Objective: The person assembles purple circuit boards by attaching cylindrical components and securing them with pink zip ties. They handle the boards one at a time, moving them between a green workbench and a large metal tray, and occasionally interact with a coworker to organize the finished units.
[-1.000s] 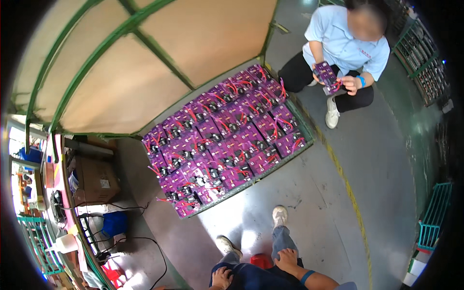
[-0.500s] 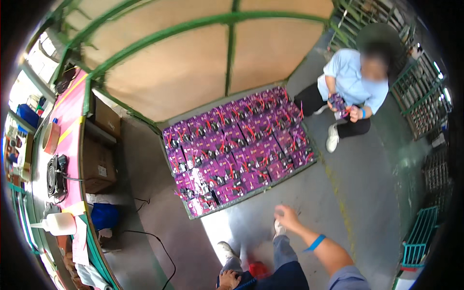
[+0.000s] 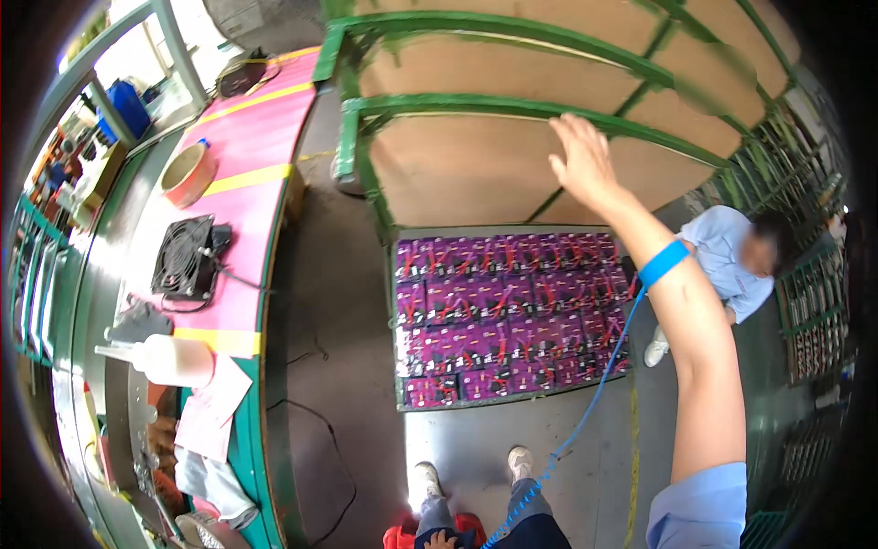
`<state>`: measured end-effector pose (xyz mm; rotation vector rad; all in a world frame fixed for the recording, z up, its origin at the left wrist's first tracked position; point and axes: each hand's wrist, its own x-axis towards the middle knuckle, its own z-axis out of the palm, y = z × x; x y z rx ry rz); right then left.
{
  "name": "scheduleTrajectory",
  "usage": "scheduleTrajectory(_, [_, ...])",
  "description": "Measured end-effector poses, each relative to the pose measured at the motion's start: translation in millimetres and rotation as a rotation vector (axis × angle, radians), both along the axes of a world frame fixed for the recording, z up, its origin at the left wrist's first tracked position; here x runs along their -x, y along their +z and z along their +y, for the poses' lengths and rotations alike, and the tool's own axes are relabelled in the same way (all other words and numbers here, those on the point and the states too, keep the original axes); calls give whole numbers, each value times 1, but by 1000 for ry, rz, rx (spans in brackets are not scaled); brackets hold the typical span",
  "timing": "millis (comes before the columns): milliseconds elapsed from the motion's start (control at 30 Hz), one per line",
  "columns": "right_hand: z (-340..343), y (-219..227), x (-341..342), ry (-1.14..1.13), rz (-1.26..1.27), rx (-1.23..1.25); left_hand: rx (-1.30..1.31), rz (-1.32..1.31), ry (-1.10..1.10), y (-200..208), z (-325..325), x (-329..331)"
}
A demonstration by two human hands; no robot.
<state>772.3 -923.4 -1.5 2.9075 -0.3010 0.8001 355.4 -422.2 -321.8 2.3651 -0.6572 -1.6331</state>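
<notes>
Purple boards are lying in rows on a low tray, and I am seeing the view turning left toward the pink bench, where a fan is sitting. The right hand, low by a thigh a second ago, is now rising before a green rail, fingers apart and holding nothing (whether they are touching it, I cannot tell). A blue cord is trailing from its strap. The left hand is barely showing near the lap; I cannot tell how its fingers are standing. That is leaving the boards untouched by both hands, as I am judging it.
</notes>
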Motion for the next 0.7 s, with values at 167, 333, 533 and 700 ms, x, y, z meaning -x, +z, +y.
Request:
scheduleTrajectory(167, [6,-12,-56,-16,30,99,58,-117,65,-3,5,19])
scheduleTrajectory(333, [3,-32,-62,-62,-134,222,64,-212,134,-39,7,46])
scheduleTrajectory(533, [47,-155,24,452,34,-54,71,-160,181,-22,-5,18])
scheduleTrajectory(700, [152,-210,160,728,565,-756,89,-117,116,-17,-1,-1])
